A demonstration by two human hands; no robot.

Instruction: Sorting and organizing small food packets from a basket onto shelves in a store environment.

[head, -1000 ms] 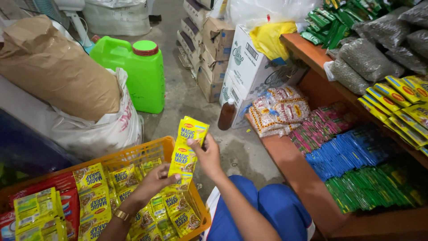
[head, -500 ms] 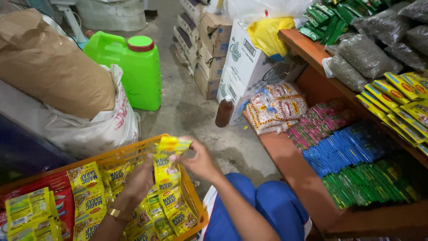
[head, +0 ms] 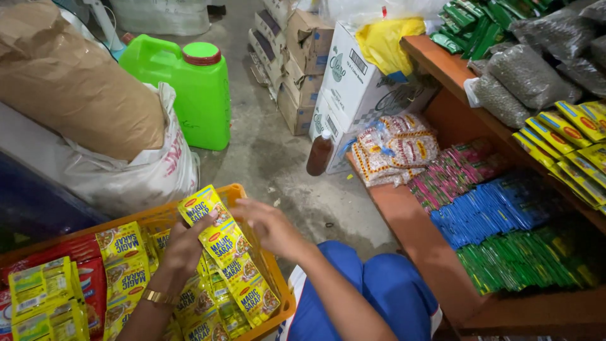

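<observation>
The strip of yellow sachets has dropped from raised to hanging over the orange basket. The left hand grips its top; the right hand, just beside, has let go, fingers loosely open.

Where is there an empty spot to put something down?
The bare floor between the green jug, the brown bottle and the orange crate is free. The crate is packed with yellow sachets, and the wooden shelf is crowded with packets.
</observation>
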